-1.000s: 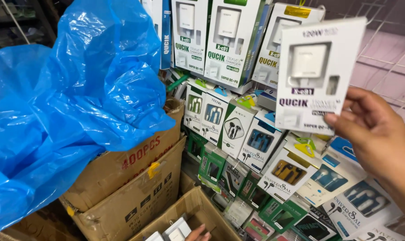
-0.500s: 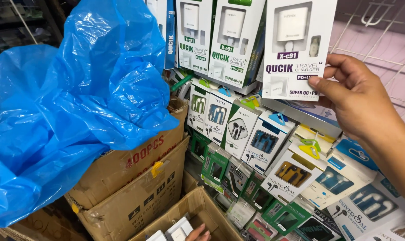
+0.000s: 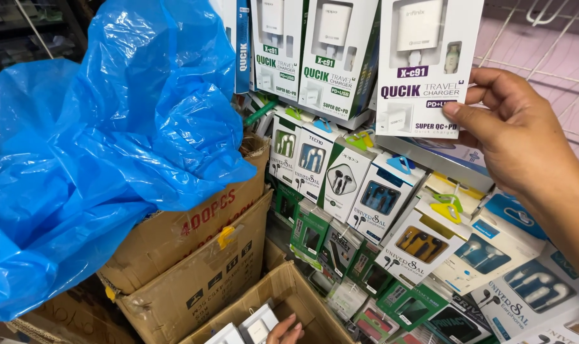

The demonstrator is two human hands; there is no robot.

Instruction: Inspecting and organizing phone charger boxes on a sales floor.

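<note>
Charger pack (image 3: 423, 64) held up high by wire rack (image 3: 544, 57), pinched in right hand (image 3: 519, 137) fingers, left hand (image 3: 284, 331) low in open box (image 3: 289, 296), fingers mostly hidden, blue bag (image 3: 92, 140) beside.

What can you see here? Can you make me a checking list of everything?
Surface: wire rack on a pink wall, hooks showing.
Job's things: white charger pack held up at the rack; open box below with small white boxes.
Clutter: rows of earphone packs; more charger packs; stacked cartons.
Hands: right hand pinches the charger pack's edge; left hand only partly seen, at the white boxes.
Cables: nothing seen loose.
Surroundings: big blue plastic sheet over the cartons.
</note>
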